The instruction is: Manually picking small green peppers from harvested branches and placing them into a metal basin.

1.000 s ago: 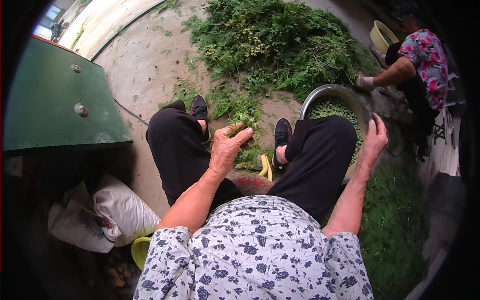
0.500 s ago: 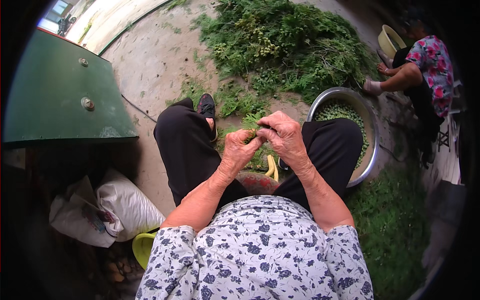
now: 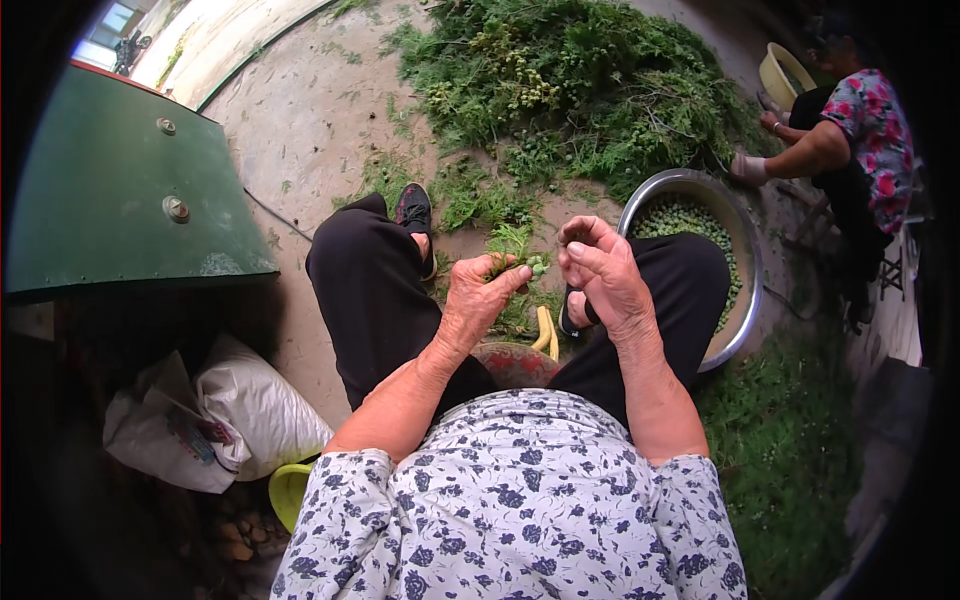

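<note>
In front of my lap, my left hand (image 3: pixel 478 295) pinches a green conifer sprig (image 3: pixel 510 245) between thumb and fingers. Small round green cones (image 3: pixel 537 266) cluster at the sprig's end, just past the thumb tip. To the right of them, apart from the sprig, my right hand (image 3: pixel 608 268) is raised with its fingers curled in toward the thumb. Whatever those fingers may hold is hidden. A wide metal basin (image 3: pixel 750 290) stands beside my right knee, with many green cones (image 3: pixel 690 222) in it.
A big heap of conifer branches (image 3: pixel 590 90) lies ahead. Another person (image 3: pixel 870 150) sits at far right near a yellowish basin (image 3: pixel 775 80). White sacks (image 3: pixel 250 405) and a yellow-green tub (image 3: pixel 288 495) are at left, below a green metal box (image 3: pixel 120 190). More greenery (image 3: pixel 780 450) lies at right.
My hands, together at the sprig before, have parted. The right hand has moved right and turned, and the cones at the sprig's end now show. The left hand keeps its pinch.
</note>
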